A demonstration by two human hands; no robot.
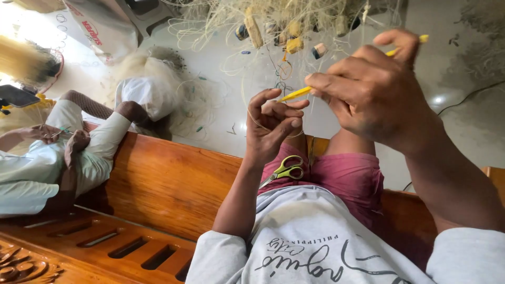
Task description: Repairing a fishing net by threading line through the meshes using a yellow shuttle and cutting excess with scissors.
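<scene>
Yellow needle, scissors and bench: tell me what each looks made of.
The yellow needle, held in the right hand, looks like smooth plastic: uniform bright colour, thin flat shape. The scissors on the lap seem to have metal blades, grey and shiny, with yellow-green handles, probably plastic. The bench looks like varnished wood: orange-brown grain, glossy sheen, carved slots.

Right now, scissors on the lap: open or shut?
Shut. The green-handled scissors lie flat on the pink shorts, blades together in one line, both handle loops side by side. Neither hand touches them.
</scene>
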